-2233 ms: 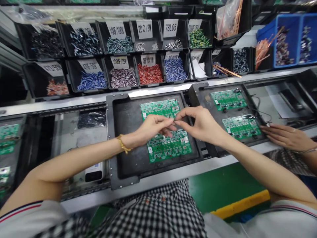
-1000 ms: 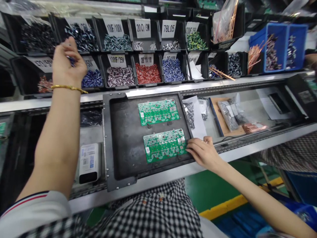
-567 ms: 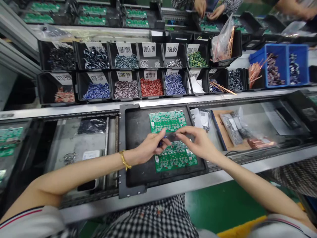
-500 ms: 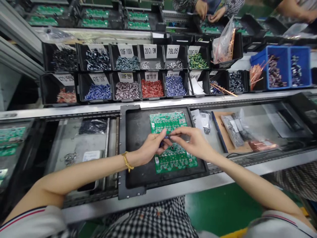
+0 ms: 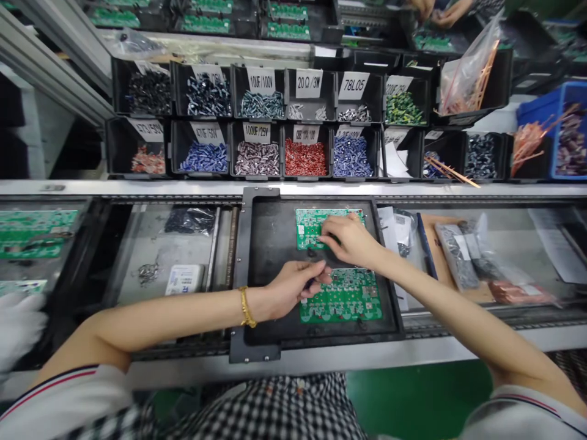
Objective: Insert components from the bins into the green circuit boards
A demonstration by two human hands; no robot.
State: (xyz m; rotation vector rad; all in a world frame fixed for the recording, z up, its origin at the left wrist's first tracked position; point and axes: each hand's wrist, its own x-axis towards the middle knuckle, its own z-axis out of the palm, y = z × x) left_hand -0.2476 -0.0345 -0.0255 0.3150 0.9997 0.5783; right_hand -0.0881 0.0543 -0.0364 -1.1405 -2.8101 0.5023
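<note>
Two green circuit boards lie in a black tray [image 5: 270, 244], one behind the other. My right hand [image 5: 351, 241] is over the rear board [image 5: 309, 227], its fingertips pinched low at the board's surface; whatever they hold is too small to make out. Over the left part of the front board [image 5: 346, 299] is my left hand [image 5: 293, 284], fingers curled around small dark blue components [image 5: 310, 283], which show between thumb and fingers. A gold bracelet circles my left wrist.
Behind the tray stand two rows of labelled black bins [image 5: 306, 150] with small components. Bagged parts [image 5: 458, 253] lie at the right. A white-gloved hand [image 5: 21, 333] is at the left edge; another person's hands [image 5: 443, 12] show at the top.
My hands have moved apart: the right went to the rear board, while the left stayed low over the front board. The camera view has shifted, and a gloved hand has appeared at the left.
</note>
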